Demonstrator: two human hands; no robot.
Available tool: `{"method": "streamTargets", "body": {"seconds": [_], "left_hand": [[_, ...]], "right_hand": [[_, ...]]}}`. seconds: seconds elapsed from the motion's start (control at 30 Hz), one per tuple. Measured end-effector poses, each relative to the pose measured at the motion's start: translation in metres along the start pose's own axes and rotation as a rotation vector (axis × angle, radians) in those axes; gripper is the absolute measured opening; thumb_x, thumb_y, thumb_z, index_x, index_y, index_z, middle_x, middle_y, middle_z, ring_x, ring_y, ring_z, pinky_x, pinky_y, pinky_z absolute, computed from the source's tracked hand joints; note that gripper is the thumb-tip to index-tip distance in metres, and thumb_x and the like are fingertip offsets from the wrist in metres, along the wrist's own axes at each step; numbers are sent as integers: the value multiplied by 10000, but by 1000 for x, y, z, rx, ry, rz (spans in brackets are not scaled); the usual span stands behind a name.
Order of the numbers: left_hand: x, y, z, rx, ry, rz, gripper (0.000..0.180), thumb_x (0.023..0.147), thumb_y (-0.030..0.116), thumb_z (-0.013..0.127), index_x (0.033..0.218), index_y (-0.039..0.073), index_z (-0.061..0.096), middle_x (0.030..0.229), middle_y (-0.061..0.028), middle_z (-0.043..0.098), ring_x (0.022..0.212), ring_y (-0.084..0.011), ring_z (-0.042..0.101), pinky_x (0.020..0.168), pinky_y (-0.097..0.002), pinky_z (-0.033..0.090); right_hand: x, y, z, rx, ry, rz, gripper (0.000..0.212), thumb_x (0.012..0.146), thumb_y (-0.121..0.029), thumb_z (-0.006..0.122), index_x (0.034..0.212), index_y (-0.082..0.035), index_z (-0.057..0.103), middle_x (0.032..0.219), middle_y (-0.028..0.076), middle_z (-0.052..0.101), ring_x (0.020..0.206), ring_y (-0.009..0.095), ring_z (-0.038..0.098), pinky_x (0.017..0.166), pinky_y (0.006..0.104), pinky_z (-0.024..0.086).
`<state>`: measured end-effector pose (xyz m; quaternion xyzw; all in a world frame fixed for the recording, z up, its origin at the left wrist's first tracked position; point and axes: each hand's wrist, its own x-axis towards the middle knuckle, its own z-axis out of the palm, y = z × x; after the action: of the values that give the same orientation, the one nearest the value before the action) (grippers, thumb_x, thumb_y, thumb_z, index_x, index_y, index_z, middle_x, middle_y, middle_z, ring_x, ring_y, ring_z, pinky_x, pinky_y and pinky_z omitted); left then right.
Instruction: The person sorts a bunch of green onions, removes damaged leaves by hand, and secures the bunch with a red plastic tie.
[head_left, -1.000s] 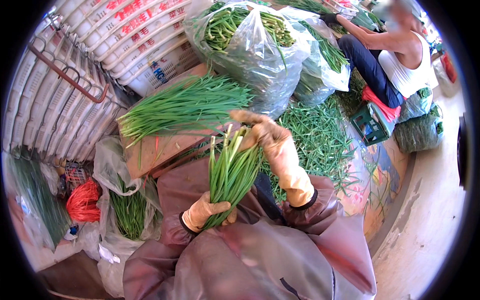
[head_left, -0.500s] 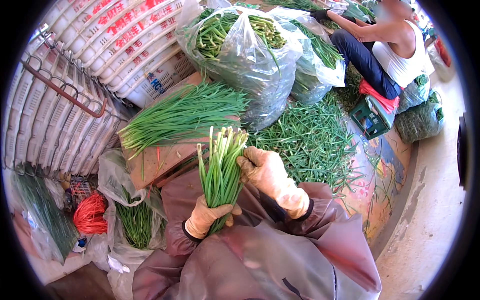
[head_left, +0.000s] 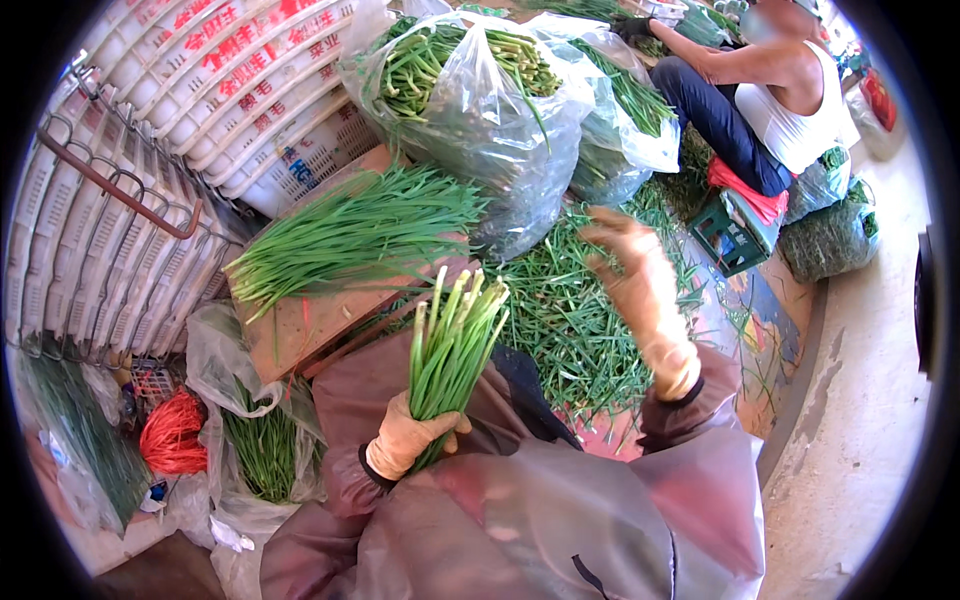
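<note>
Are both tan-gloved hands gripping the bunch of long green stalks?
No, only the left hand grips the bunch of long green stalks; the right hand is apart from it.

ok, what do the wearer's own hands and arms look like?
Left hand and right hand wear tan gloves, the right one blurred. Dark wrist bands edge loose, slightly shiny brownish-maroon sleeves.

The right hand [head_left: 632, 262] is blurred, the left hand [head_left: 415, 438] hides some stalks [head_left: 455, 350], and the top edge crops the crates [head_left: 245, 110].
</note>
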<state>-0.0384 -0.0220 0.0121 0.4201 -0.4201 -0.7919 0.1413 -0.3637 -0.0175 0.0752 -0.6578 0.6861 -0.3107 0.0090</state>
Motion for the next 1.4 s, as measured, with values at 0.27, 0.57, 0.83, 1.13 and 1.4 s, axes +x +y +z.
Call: {"method": "streamTargets", "body": {"seconds": [0.27, 0.57, 0.83, 1.13, 1.4], "left_hand": [[-1, -3, 4, 58, 116, 39, 217, 794, 18, 651, 998, 0, 580, 766, -99, 669, 520, -134, 587, 488, -241, 468], [-3, -5, 12, 104, 205, 116, 234, 792, 16, 644, 1016, -6, 579, 766, -89, 666, 509, -126, 574, 486, -229, 461], [-10, -6, -3, 43, 3, 9, 214, 798, 15, 635, 1007, -21, 602, 819, -108, 676, 574, -135, 602, 521, -247, 486], [-12, -1, -9, -204, -162, 42, 315, 802, 105, 658, 1082, -19, 580, 804, -130, 652, 570, -174, 591, 520, -278, 486], [-1, 18, 5, -45, -411, 30, 877, 846, 747, 365, 1202, -31, 556, 709, -95, 618, 516, -162, 551, 472, -257, 444]], "right_hand": [[2, -66, 54, 99, -194, -336, 283, 657, -228, 748, 892, -86, 682, 1293, 102, 541, 1222, 318, 464, 990, 411, 422], [-9, -63, 78, 492, -116, -204, 142, 634, -55, 733, 744, -8, 655, 1336, 151, 515, 1218, 351, 472, 999, 416, 409], [-4, 21, 32, 31, 337, -5, 163, 688, 35, 648, 845, -2, 622, 1145, 137, 631, 1019, 318, 592, 831, 388, 489], [-96, 138, 19, -118, -227, 495, 346, 764, -255, 746, 1043, -55, 697, 1225, 118, 610, 1104, 254, 597, 878, 358, 510], [-43, -84, 114, 1953, -540, 160, 1166, 634, -628, 752, 1477, -34, 208, 1500, 190, 278, 1359, 309, 323, 1102, 428, 284]]}}
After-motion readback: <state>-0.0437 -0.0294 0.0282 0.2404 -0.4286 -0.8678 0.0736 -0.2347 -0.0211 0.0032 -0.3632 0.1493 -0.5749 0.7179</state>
